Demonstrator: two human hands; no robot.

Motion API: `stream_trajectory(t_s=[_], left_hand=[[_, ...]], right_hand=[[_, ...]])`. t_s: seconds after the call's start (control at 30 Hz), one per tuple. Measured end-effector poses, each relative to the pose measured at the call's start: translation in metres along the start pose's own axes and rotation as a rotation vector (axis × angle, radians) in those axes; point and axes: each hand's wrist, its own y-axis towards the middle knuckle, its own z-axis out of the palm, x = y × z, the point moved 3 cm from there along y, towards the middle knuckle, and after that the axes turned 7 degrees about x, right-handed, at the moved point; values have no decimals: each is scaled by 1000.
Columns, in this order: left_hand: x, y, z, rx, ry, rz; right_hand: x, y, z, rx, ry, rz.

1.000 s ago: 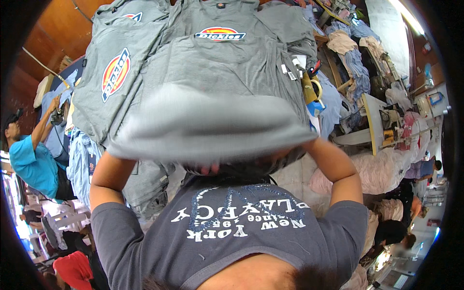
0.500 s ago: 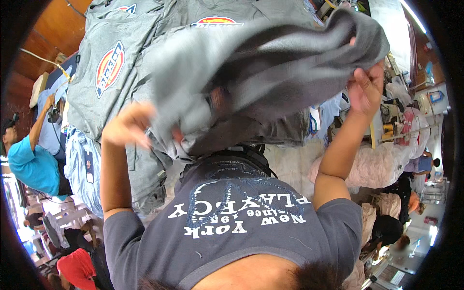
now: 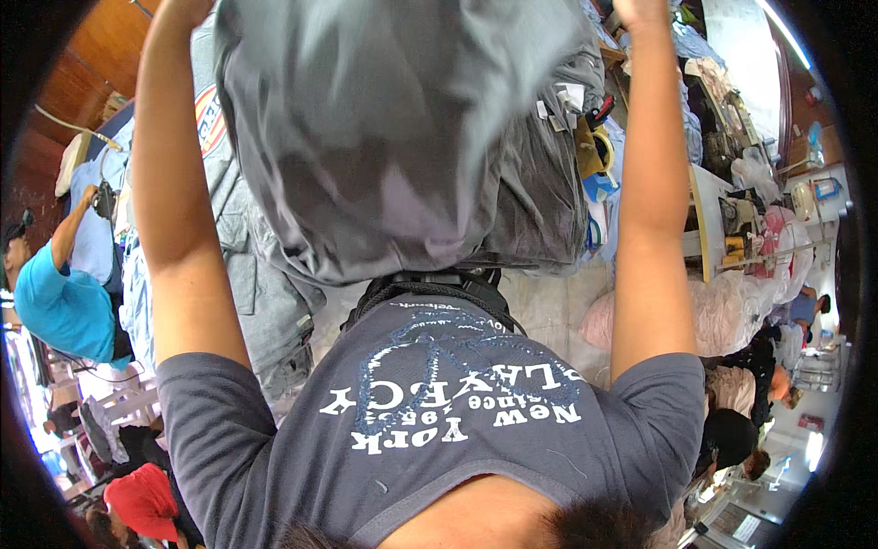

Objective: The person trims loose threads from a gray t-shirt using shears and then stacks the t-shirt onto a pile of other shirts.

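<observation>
Crowded garment workshop is showing around the person: grey shirts (image 3: 229, 229) lying spread over a work surface ahead, wooden wall at upper left, sewing tables (image 3: 722, 210) at right. Left hand (image 3: 187, 7) is reaching up at the top edge of view, mostly cut off, so grip cannot be told; right hand (image 3: 640, 9) is likewise raised and cropped, closure not visible. Both seem to be lifting the top edge of a grey garment (image 3: 384, 128), which is hanging blurred between the raised arms, in front of the shirt pile. Likely light, soft, floppy cloth, not fragile; best taken at shoulders or hem corners. Farther out, a person in blue (image 3: 55, 302) is working at the left edge, bagged cloth (image 3: 732, 311) at right.
</observation>
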Motion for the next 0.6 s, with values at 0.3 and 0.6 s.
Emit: stream_trajectory(t_s=[0.3,0.6], left_hand=[[92,-237,65,517,623,-98],[60,-270,40,620,805,-92]], right_hand=[[-113,-247,-54,1152,-797,101],[-93,-275,-37,770,-865,-24]])
